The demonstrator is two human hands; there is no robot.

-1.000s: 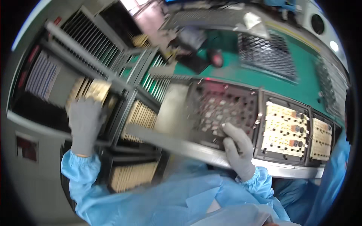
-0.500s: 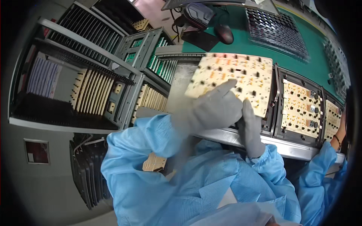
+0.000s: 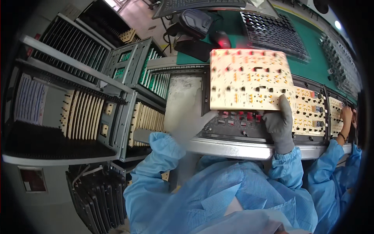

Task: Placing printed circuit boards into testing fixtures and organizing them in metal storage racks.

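A cream circuit board panel (image 3: 249, 82) with rows of small black and orange parts is held up over a black fixture tray (image 3: 241, 132). My right hand (image 3: 281, 123), in a grey glove, grips the panel's lower right edge, thumb on the face. Just off its lower left corner is my left hand (image 3: 191, 119), also gloved. Motion smears this hand, so its fingers are hard to read. Red light falls across the panel's upper left. Below the panel, reddish and dark parts show in the tray.
Left stand racks of cream boards (image 3: 83, 115) and green boards (image 3: 156, 74). On the green mat lie a black mouse (image 3: 220, 39) and a clear tray of round black parts (image 3: 274, 35). Right, another person's hand (image 3: 346, 115) is near a filled fixture (image 3: 309, 113).
My left hand has come off the panel's face, down and to the left. The panel now sits straighter, with my right hand gripping its edge and red light on it.
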